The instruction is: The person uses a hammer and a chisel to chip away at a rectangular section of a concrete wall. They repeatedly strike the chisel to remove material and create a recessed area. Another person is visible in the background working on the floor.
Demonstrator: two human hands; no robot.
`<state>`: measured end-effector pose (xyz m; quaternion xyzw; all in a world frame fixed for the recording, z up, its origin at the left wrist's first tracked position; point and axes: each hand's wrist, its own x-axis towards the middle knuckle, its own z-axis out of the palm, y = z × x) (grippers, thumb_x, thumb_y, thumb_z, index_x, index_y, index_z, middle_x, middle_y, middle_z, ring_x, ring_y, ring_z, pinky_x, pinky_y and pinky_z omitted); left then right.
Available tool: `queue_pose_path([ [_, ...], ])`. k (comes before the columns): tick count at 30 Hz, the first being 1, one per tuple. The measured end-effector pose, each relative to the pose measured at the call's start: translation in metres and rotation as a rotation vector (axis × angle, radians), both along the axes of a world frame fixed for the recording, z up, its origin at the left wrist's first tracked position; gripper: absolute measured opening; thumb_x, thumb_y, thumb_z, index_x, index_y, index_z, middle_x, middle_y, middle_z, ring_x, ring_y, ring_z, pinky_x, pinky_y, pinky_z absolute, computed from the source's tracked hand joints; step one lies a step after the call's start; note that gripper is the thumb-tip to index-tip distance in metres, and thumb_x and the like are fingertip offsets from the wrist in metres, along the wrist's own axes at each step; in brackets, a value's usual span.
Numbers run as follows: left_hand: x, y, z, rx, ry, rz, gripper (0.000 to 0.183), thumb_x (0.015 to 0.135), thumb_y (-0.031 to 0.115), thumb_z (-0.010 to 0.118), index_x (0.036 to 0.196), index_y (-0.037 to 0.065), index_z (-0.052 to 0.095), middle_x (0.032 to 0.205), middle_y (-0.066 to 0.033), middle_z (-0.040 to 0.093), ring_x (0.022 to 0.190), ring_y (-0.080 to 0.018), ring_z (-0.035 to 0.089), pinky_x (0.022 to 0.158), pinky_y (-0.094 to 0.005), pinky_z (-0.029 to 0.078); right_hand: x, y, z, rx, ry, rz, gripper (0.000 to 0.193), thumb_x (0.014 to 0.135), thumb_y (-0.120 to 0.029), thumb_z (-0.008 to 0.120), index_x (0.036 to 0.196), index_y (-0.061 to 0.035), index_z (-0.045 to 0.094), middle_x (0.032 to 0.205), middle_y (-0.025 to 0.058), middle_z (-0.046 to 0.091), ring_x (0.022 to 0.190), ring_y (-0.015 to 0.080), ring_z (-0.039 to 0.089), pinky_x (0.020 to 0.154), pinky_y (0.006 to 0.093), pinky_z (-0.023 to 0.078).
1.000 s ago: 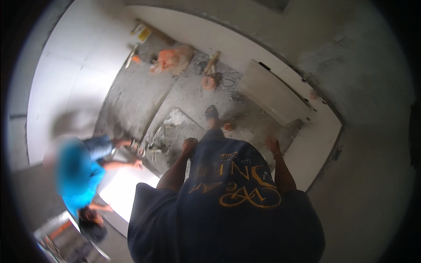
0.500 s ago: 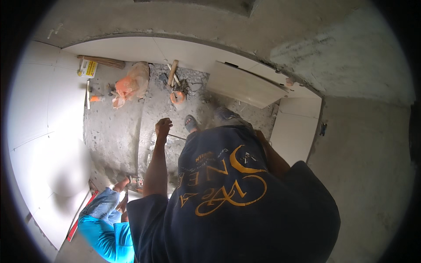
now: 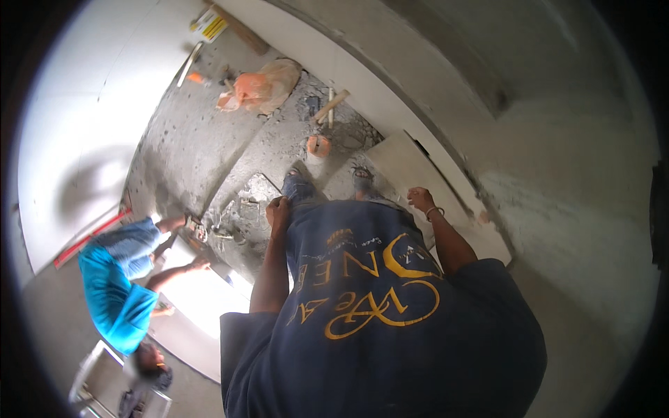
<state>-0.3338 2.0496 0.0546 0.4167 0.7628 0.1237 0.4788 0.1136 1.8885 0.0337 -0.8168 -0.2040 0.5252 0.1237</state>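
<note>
From where I am standing, the dark shirt [image 3: 380,362] is covering the wearer's waist and upper legs; only the lower legs [image 3: 298,188] and feet are showing past its hem. Glare is washing out part of the white board [image 3: 191,289] in front of the co-worker [image 3: 115,285], whose head is appearing blurred. The metal frame [image 3: 97,355] at lower left is running into the dark rim of the head view. The bag [image 3: 275,80] on the floor is hiding its contents.

Gold lettering is running across the shirt, upside down from this side: large script, with smaller lines nearer the hem. The yellow-and-white pack [image 3: 211,25] at the far left is carrying print — too small to make out.

The left arm is extending forward, and the left hand [image 3: 277,211] is hanging beside the left leg. Its fingers are curling inward; whether they are closing on anything, I cannot tell. The right arm is reaching forward past the shirt's side, a bracelet [image 3: 435,210] circling the wrist. The right hand [image 3: 421,200] is pointing its bent fingers inward — whether together or apart, I cannot tell. The panel [image 3: 401,160] is resting along the wall, just beyond the right hand; contact between them is not discernible. The orange tub [image 3: 318,146] is sitting ahead of the feet.
</note>
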Motion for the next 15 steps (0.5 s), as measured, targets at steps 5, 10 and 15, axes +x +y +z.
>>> queue_pose_path([
  [5,-0.022,0.01,-0.032,-0.108,0.127,-0.107,0.038,0.077,0.035,0.058,0.102,0.008,0.07,0.096,-0.0162,0.069,0.095,-0.0305,0.065,0.086,-0.0385,0.048,-0.012,0.083,0.013,0.082,-0.028,0.15,0.037,0.086,-0.021,0.059,0.117,-0.0015,0.059,0.096,0.0099,0.069,0.079,0.0176,0.068,0.068,0.0288,0.053],
  [10,-0.049,0.038,-0.054,-0.162,-0.012,-0.021,0.036,0.078,0.036,0.057,0.1,0.01,0.071,0.096,-0.0155,0.069,0.094,-0.0305,0.065,0.083,-0.0393,0.048,-0.063,0.17,0.042,0.108,-0.052,0.3,0.035,0.087,-0.022,0.06,0.116,-0.0025,0.06,0.094,0.0102,0.069,0.082,0.0182,0.068,0.072,0.0302,0.053],
  [15,-0.023,0.027,-0.047,-0.284,0.13,-0.122,0.034,0.079,0.034,0.059,0.098,0.008,0.071,0.091,-0.0163,0.069,0.088,-0.0335,0.066,0.08,-0.0414,0.049,-0.111,0.233,-0.026,0.071,0.118,0.426,0.036,0.087,-0.028,0.063,0.114,-0.0038,0.061,0.092,0.0072,0.068,0.079,0.0153,0.067,0.071,0.0299,0.052],
])
